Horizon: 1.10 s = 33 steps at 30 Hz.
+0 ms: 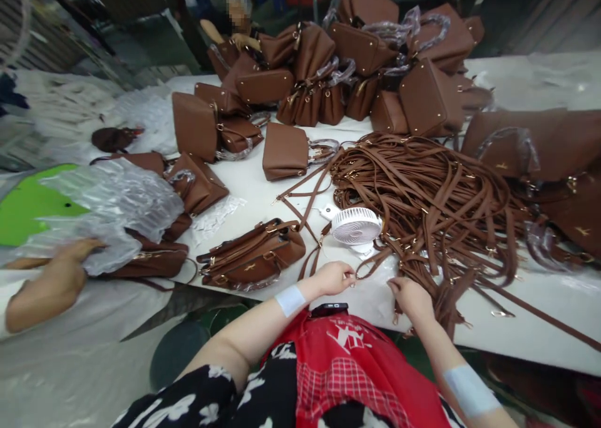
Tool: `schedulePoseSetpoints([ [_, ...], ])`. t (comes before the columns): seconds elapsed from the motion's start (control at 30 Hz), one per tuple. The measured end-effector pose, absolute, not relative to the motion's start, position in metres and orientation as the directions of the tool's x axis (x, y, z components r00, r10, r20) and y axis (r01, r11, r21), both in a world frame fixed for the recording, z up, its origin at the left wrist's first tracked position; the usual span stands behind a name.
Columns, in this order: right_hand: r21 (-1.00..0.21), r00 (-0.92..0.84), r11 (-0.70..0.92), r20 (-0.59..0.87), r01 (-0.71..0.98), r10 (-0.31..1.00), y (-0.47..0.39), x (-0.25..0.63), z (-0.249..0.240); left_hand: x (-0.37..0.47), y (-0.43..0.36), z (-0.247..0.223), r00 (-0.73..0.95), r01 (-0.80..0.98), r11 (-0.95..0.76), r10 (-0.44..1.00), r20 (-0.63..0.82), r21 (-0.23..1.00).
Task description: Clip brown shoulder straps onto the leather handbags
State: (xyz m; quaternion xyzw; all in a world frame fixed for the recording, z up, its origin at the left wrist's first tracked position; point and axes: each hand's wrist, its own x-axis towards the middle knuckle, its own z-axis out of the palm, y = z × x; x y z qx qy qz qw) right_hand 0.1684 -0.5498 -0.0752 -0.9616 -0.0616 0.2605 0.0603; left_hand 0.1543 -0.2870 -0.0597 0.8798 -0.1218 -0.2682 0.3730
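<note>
My left hand [335,278] is closed in a pinch at the end of a thin brown bag strap [372,264], which curves away to the right. Across a small gap, my right hand [413,298] is also pinched shut; what its fingertips hold is too small to make out. Beside and behind it spreads a large tangled pile of brown straps [422,196] with gold clasps. Just beyond my hands stands a small white fan [357,226]. To the left of my left hand a brown handbag [256,256] lies on the white table [244,196].
Many brown handbags [267,87] are heaped at the back, with more bags [539,143] at the right. At the left, a co-worker's hand [70,259] touches clear plastic wrapping [126,203]. Another person [235,27] is behind the heap. A phone [330,309] is at my waist.
</note>
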Motion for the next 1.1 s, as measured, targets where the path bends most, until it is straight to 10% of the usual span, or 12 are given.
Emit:
schedulePoseSetpoints([
  [0.37,-0.316,0.601,-0.655,-0.259,0.687,0.756,-0.387,0.172,0.020,0.100,-0.179,0.017,0.949,-0.023,-0.771,-0.218,-0.229,0.637],
  [0.63,-0.660,0.163,-0.294,-0.254,0.691,0.953,-0.253,0.170,0.045,0.034,-0.094,0.031,0.984,0.174,-0.786,0.165,-0.070,0.593],
  [0.93,-0.558,-0.091,-0.114,-0.326,0.822,0.941,-0.120,0.164,0.084,-0.024,-0.027,0.018,0.813,0.429,-0.461,0.571,-0.110,0.777],
  [1.1,-0.330,-0.054,-0.091,-0.405,0.939,0.913,-0.075,0.174,0.079,-0.034,-0.003,-0.001,0.666,0.645,-0.415,0.718,-0.205,0.641],
])
